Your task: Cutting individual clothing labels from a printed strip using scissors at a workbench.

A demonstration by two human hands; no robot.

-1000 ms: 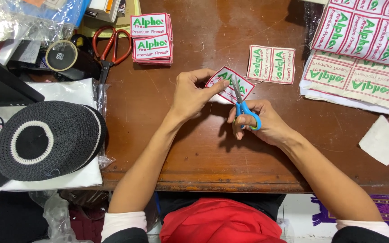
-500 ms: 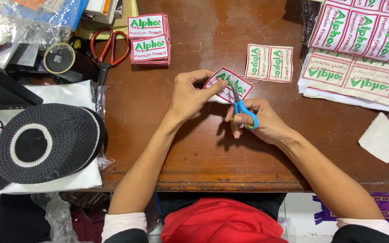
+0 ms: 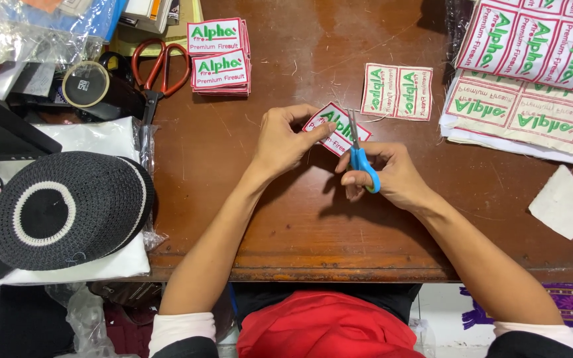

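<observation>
a small cloth patch [image 3: 337, 128] is pinched at its left edge by the left hand [image 3: 285, 140] above the worktop [image 3: 300, 219]; it looks light and floppy, best held near the cut. blue scissors [image 3: 361, 159] are gripped by the right hand [image 3: 392, 178], blades at the patch. a cut pair [image 3: 397, 91] lies just beyond.

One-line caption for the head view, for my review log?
Left hand holds a white embroidered patch while right hand trims it with blue-handled scissors over a brown table.
</observation>
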